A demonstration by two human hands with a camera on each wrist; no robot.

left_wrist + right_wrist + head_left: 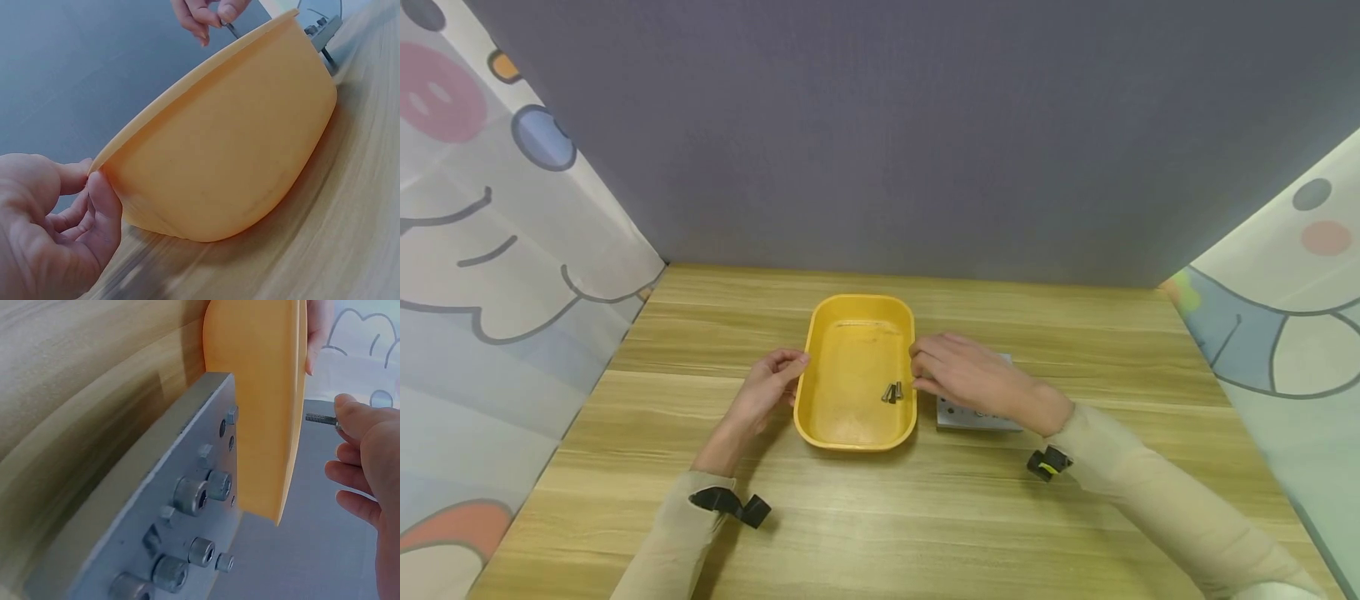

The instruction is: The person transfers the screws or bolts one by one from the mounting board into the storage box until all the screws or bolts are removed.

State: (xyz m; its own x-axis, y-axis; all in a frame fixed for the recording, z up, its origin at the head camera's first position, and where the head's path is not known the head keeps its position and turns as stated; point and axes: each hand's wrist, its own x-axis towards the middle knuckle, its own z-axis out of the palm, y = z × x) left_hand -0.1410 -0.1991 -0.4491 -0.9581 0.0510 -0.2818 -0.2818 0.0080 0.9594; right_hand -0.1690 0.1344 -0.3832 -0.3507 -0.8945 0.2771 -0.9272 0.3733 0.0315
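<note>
A yellow plastic tray (853, 367) sits on the table. My left hand (760, 392) pinches its left rim between thumb and fingers, as the left wrist view also shows. Above the tray's right edge, my right hand (962, 373) holds a small screw (320, 419) between thumb and fingers, its threaded end sticking out. Several small screws (892, 392) lie inside the tray near its right side. Just right of the tray is a metal block (977, 419), partly hidden under my right hand. Several socket-head and hex-head bolts (190, 495) stand in its holes; some holes hold no bolt.
The wooden table (880, 517) reaches back to a grey upright panel (880, 142). Cartoon-printed curtains (497, 275) hang along both sides. Black straps with small devices (730, 504) are on both wrists.
</note>
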